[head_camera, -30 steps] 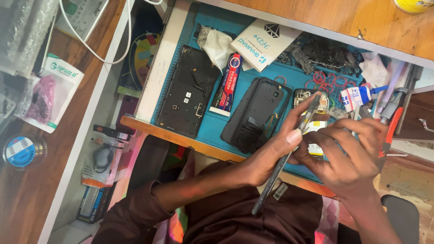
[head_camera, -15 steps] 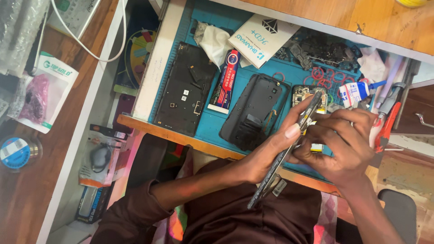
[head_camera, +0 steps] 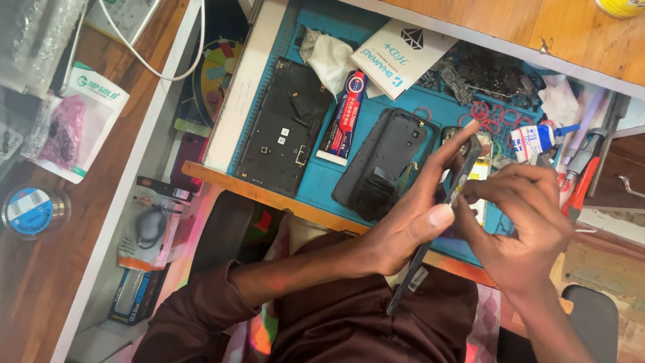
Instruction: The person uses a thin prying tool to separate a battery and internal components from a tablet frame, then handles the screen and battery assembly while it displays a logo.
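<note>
Both my hands hold a thin dark phone (head_camera: 438, 215) on edge, above the front of a teal work mat (head_camera: 321, 180). My left hand (head_camera: 416, 215) grips it from the left, thumb pressed on its side and forefinger stretched up along it. My right hand (head_camera: 521, 215) pinches its upper part from the right. On the mat to the left lie a black phone back cover (head_camera: 383, 161), a red and blue glue tube (head_camera: 344, 117) and a dark phone frame (head_camera: 282, 128).
A white cloth (head_camera: 329, 57) and a white packet (head_camera: 400, 57) lie at the mat's far side. Red rubber rings (head_camera: 487, 117), small dark parts (head_camera: 490, 74), a small white bottle (head_camera: 534, 141) and red-handled tools (head_camera: 581, 185) crowd the right. A wooden desk (head_camera: 40, 282) with packets is at left.
The phone and both hands have shifted slightly left and up over the mat. My left forefinger now stretches further along the phone's edge.
</note>
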